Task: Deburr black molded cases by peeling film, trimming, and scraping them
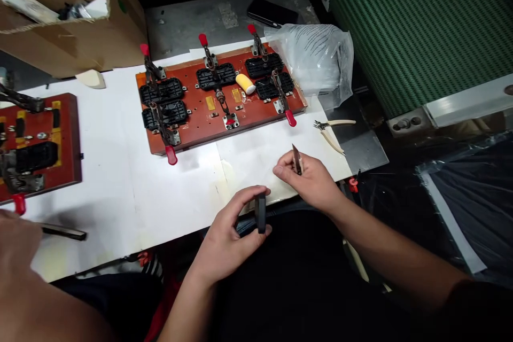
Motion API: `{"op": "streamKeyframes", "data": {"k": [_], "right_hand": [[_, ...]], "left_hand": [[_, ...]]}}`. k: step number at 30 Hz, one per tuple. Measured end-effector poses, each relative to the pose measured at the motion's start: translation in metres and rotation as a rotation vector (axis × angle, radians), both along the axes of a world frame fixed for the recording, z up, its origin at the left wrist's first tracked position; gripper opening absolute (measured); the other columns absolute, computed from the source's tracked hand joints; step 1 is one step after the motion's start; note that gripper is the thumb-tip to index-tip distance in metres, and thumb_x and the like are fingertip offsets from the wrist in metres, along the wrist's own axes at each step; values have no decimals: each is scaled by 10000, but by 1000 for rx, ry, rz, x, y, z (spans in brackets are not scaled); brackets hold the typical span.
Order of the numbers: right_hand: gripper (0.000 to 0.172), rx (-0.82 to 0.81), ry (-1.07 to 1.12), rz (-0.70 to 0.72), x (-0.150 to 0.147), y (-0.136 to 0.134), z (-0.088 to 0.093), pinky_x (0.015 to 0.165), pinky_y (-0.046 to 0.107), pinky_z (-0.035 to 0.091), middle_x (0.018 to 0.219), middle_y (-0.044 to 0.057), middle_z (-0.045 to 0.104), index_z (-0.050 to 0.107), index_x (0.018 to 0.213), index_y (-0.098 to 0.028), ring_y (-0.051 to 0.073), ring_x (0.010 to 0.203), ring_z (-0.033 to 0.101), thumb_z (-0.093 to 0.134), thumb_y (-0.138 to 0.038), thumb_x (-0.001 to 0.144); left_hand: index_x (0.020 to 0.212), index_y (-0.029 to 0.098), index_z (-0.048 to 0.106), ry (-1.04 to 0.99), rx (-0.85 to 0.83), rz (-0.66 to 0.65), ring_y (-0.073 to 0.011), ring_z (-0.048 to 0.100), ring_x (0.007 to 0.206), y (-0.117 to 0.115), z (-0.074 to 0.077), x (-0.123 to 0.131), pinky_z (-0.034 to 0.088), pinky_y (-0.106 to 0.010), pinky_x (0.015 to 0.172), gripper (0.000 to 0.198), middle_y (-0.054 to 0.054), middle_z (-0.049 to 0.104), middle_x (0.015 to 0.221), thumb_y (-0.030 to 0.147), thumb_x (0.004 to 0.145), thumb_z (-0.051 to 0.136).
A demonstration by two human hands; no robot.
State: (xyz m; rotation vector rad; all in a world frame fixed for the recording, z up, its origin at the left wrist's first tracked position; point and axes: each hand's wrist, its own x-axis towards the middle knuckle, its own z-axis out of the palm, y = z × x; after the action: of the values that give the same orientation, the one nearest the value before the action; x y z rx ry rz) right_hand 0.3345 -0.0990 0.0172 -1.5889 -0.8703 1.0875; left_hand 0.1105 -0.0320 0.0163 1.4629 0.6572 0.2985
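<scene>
My left hand [230, 238] pinches a small black plastic part [261, 212] by its ends, fingers above and thumb below, so that its narrow edge faces me. To its right, my right hand [308, 176] is closed around a knife [296, 157] whose pointed blade sticks up past the fingers; its handle is mostly hidden. Both hands are over the near edge of the white-covered table, apart from each other. Beyond them lies a reddish-brown fixture board [196, 123] with red-tipped toggle clamps and several black plastic parts [216, 76] on it.
Cream-handled nippers [334, 131] lie right of the board, below a clear plastic bag [320, 59]. A yellow roll-shaped piece [245, 84] rests on the board. A cardboard box [124, 16], a phone [272, 12] and a green conveyor belt [425, 21] stand around. At left, another person's hand [18, 240] is near a second fixture [68, 144].
</scene>
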Motion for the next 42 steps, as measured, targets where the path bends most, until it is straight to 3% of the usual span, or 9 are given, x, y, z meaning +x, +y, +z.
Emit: {"op": "streamKeyframes", "data": {"k": [6, 10, 14, 17, 19, 22, 25, 28, 42], "right_hand": [[313, 169, 45, 346, -18, -13, -4, 639, 249, 450, 1134, 41, 667, 749, 1169, -248, 99, 697, 501, 835, -349, 885], [159, 194, -57, 39, -25, -5, -4, 628, 260, 444, 932, 36, 689, 760, 997, -208, 131, 724, 563, 762, -353, 933], [283, -47, 43, -153, -21, 4, -5, 543, 253, 378, 635, -33, 523, 710, 859, -187, 119, 587, 451, 778, -461, 879], [292, -108, 128, -90, -23, 6, -8, 540, 243, 386, 619, -40, 527, 691, 833, -175, 113, 575, 452, 770, -455, 863], [290, -114, 225, -14, -24, 5, -8, 593, 243, 454, 691, -24, 606, 683, 856, -171, 124, 625, 538, 776, -445, 867], [339, -81, 260, 178, -15, 0, 0, 768, 285, 559, 930, 22, 726, 712, 1106, -178, 176, 832, 683, 744, -472, 941], [411, 43, -38, 353, 5, -7, 15, 973, 344, 553, 1277, 69, 725, 633, 1434, -250, 208, 1108, 693, 571, -454, 1082], [357, 162, -349, 413, 18, -11, 25, 995, 336, 536, 1261, 57, 752, 669, 1429, -275, 192, 1102, 701, 521, -365, 1117], [316, 304, -555, 529, 4, -6, 19, 875, 348, 563, 1120, 60, 796, 731, 1340, -219, 199, 947, 721, 570, -345, 1100]], "left_hand": [[1508, 352, 472, -115, -304, 515, -233, 740, 1062, 0, -7, 15, 618, -305, 873, 676, -75, 733, 1212, 481, 939, 815], [1418, 232, 568, 31, -314, 584, -246, 755, 843, 4, -8, 17, 625, -335, 710, 624, -90, 761, 983, 677, 987, 646], [1381, 245, 651, 381, 251, 502, -287, 737, 951, 8, -4, 8, 633, -439, 832, 518, -98, 761, 1093, 576, 985, 701], [1567, 295, 491, 318, 797, 288, -339, 547, 1413, 12, -6, 11, 486, -555, 1188, 599, -101, 587, 1527, 374, 1011, 699], [1618, 295, 415, 249, 894, 111, -319, 427, 1525, 13, -9, 16, 406, -552, 1269, 638, -90, 523, 1597, 274, 1025, 650], [1585, 313, 460, 208, 697, 67, -292, 523, 1449, 15, -11, 20, 461, -508, 1237, 609, -80, 571, 1538, 255, 1011, 655], [1545, 357, 500, 164, 325, 148, -299, 551, 1432, 15, -9, 16, 491, -492, 1211, 624, -63, 557, 1556, 333, 973, 748], [1513, 387, 531, 110, 104, 208, -304, 576, 1411, 14, -5, 12, 488, -491, 1214, 632, -52, 571, 1540, 347, 944, 802], [1517, 341, 550, 103, 99, 208, -288, 594, 1395, 13, 0, 7, 446, -470, 1257, 642, -53, 605, 1516, 219, 924, 763]]}}
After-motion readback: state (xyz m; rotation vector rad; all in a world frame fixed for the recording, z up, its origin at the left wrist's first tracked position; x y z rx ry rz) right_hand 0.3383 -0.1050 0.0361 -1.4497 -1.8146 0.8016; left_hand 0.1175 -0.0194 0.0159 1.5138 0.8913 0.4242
